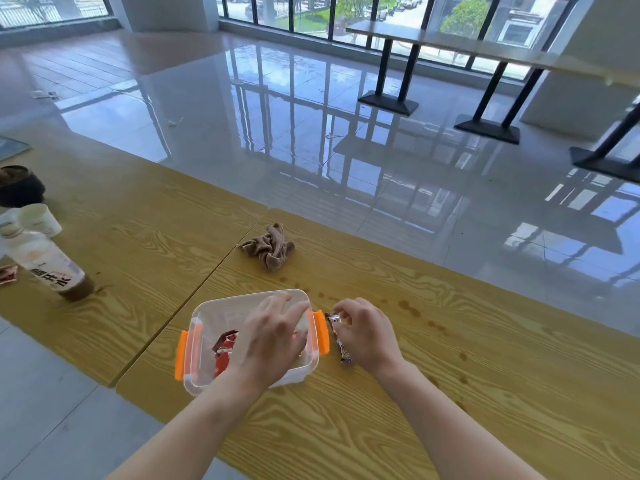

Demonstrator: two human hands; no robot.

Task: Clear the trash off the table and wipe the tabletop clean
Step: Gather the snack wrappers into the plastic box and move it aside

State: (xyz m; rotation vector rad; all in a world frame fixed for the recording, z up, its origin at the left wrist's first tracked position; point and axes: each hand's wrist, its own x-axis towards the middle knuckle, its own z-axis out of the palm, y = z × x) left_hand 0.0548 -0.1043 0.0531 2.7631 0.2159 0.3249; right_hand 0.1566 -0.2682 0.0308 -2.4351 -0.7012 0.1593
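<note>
Trash-collecting step in hand, wiping not yet begun. Left hand (273,344) spread loosely, fingers apart, hovering over the clear plastic box (207,327) with orange clips, clamped on nothing visible. Under its palm, inside the box, a red wrapper (225,351). Right hand (363,332) just beside the box's right clip, fingertips pinched together on the top end of a dark snack wrapper (341,344) lying on the wooden table (450,393). Next move, as a guess: lift that wrapper and carry it left, over the rim, into the box. Beyond both hands, a crumpled brown cloth (270,247); between, brown stain spots (408,308). Far left of the left hand, a tipped bottle (48,265) with Chinese characters on its label, not surely readable; wrapper print too small to read
</note>
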